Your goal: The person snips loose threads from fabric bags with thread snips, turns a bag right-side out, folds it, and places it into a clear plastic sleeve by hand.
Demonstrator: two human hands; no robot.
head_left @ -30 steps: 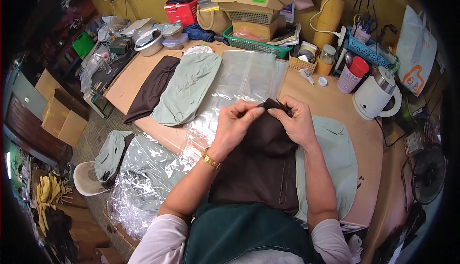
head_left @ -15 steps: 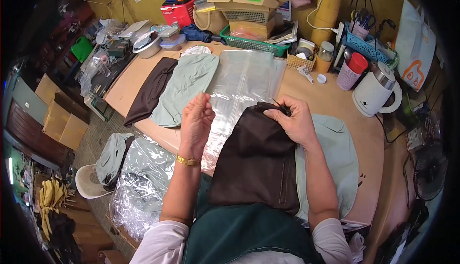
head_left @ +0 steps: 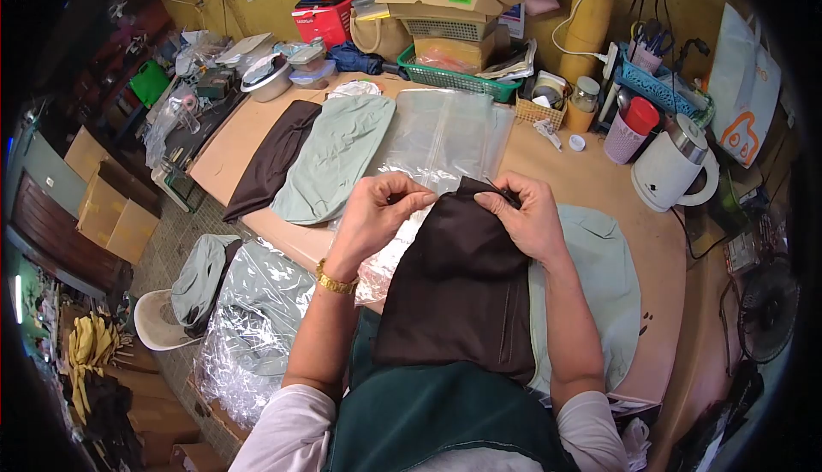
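Lowered again, left hand [head_left: 374,215] pinches shut beside brown cloth [head_left: 462,284], whose top edge right hand [head_left: 524,215] grips.

White short sleeves, dark green apron over front, gold wristwatch [head_left: 334,283] on left wrist.

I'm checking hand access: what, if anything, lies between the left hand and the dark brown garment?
Nothing visible. The left hand hovers over clear plastic just beside the dark brown garment, whose top edge the right hand pinches.
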